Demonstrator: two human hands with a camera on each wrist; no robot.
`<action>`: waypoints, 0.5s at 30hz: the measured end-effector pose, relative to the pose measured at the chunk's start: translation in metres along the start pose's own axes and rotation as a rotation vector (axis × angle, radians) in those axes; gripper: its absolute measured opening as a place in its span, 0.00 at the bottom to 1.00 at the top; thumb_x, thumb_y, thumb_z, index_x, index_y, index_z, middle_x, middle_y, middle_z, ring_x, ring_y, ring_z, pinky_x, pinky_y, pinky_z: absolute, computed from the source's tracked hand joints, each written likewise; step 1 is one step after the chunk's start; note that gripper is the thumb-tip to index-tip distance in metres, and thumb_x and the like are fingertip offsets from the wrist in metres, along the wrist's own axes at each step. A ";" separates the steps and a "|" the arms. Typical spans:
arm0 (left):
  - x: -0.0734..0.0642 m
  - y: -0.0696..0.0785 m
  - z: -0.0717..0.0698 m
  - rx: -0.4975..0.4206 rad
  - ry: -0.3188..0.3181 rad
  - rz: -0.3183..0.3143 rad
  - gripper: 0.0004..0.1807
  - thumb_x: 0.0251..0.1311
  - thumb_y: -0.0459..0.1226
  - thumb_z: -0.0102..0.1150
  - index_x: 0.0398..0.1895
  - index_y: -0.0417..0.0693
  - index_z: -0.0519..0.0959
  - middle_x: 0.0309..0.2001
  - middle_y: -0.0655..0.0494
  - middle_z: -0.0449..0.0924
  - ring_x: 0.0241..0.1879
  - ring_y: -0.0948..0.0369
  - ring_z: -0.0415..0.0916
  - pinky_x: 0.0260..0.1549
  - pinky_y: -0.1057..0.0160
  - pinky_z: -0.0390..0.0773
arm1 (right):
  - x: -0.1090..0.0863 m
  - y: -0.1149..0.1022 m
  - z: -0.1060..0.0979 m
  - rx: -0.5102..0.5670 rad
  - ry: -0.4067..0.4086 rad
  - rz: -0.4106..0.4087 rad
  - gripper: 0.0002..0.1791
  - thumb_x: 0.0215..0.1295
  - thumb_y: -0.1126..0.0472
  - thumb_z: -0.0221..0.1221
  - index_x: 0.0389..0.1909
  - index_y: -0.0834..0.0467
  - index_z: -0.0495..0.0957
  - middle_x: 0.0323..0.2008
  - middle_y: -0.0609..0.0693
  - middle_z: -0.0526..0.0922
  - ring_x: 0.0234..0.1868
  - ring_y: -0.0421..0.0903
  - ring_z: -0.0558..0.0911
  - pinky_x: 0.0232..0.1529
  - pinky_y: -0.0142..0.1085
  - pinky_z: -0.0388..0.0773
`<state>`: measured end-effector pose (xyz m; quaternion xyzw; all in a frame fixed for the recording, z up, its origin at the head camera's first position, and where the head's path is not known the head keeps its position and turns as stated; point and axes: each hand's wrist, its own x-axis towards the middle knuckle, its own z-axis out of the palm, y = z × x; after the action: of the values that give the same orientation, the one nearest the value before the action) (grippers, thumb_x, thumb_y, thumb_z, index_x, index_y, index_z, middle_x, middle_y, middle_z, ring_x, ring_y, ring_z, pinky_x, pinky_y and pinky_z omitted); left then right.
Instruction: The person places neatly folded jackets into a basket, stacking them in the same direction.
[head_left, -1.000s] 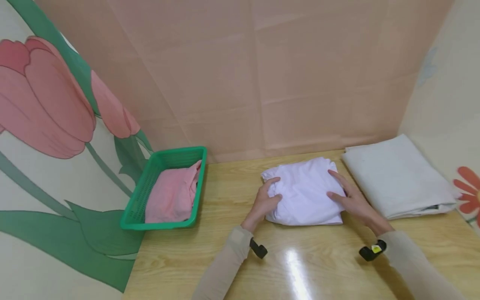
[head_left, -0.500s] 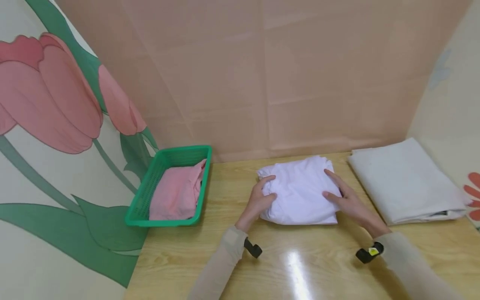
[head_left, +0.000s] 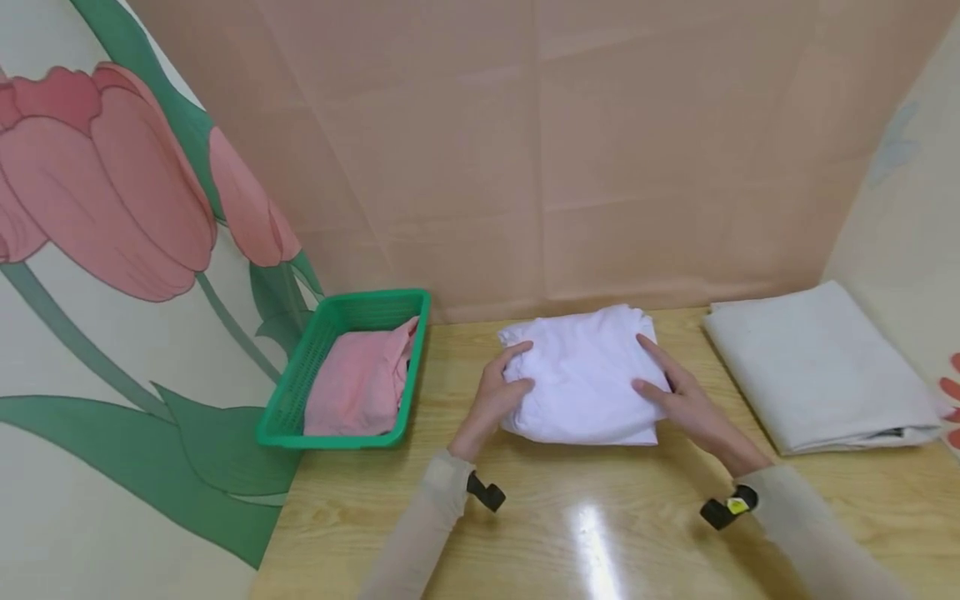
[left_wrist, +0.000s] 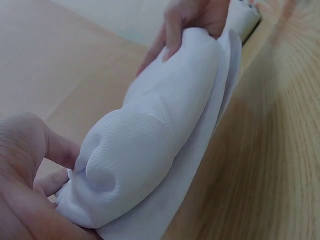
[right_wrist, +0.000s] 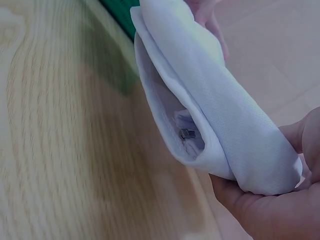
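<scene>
Apparently raised just above wooden table (head_left: 352,492), folded white cloth (head_left: 585,375) between green basket (head_left: 330,442) and grey folded cloth (head_left: 821,367). Left hand (head_left: 489,404) grips left end, right hand (head_left: 693,408) right end. Lower fold (right_wrist: 159,102) gapes underneath. Risk: loose layer could sag or snag; uneven squeeze could buckle middle, undoing folds.

and here we see it, a shiny wood-grained surface (head_left: 540,500), green basket (head_left: 330,442) sitting left, folded off-white cloth (head_left: 825,371) lying flat over right!
</scene>
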<state>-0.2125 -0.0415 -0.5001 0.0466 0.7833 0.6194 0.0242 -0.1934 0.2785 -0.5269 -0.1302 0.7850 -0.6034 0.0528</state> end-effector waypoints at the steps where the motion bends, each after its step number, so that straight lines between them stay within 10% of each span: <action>1: -0.001 0.001 -0.003 -0.007 0.001 0.003 0.37 0.58 0.27 0.62 0.71 0.65 0.80 0.80 0.50 0.67 0.78 0.48 0.63 0.78 0.40 0.62 | 0.000 -0.002 0.002 0.004 -0.001 0.001 0.44 0.83 0.54 0.57 0.88 0.36 0.43 0.88 0.53 0.34 0.86 0.62 0.34 0.79 0.69 0.36; 6: -0.004 0.009 -0.015 -0.003 0.015 0.016 0.36 0.58 0.28 0.63 0.70 0.67 0.81 0.80 0.49 0.66 0.78 0.48 0.62 0.78 0.39 0.62 | -0.001 -0.012 0.010 0.007 0.000 -0.019 0.44 0.82 0.53 0.57 0.88 0.36 0.43 0.88 0.53 0.35 0.86 0.62 0.35 0.85 0.43 0.43; 10: -0.006 0.014 -0.027 -0.006 0.016 0.035 0.36 0.58 0.28 0.64 0.70 0.65 0.81 0.80 0.48 0.66 0.77 0.48 0.63 0.76 0.40 0.65 | 0.002 -0.018 0.015 0.017 -0.013 -0.050 0.44 0.82 0.54 0.58 0.88 0.38 0.44 0.88 0.53 0.36 0.86 0.61 0.37 0.65 0.11 0.53; 15: -0.009 0.019 -0.043 -0.004 -0.002 0.065 0.35 0.61 0.28 0.62 0.72 0.63 0.80 0.81 0.49 0.64 0.76 0.48 0.63 0.76 0.39 0.64 | 0.006 -0.026 0.022 0.016 -0.037 -0.056 0.44 0.82 0.53 0.58 0.88 0.36 0.44 0.88 0.51 0.36 0.86 0.60 0.39 0.61 0.11 0.58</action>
<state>-0.2070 -0.0796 -0.4718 0.0729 0.7801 0.6214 0.0050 -0.1904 0.2503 -0.5073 -0.1627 0.7750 -0.6085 0.0516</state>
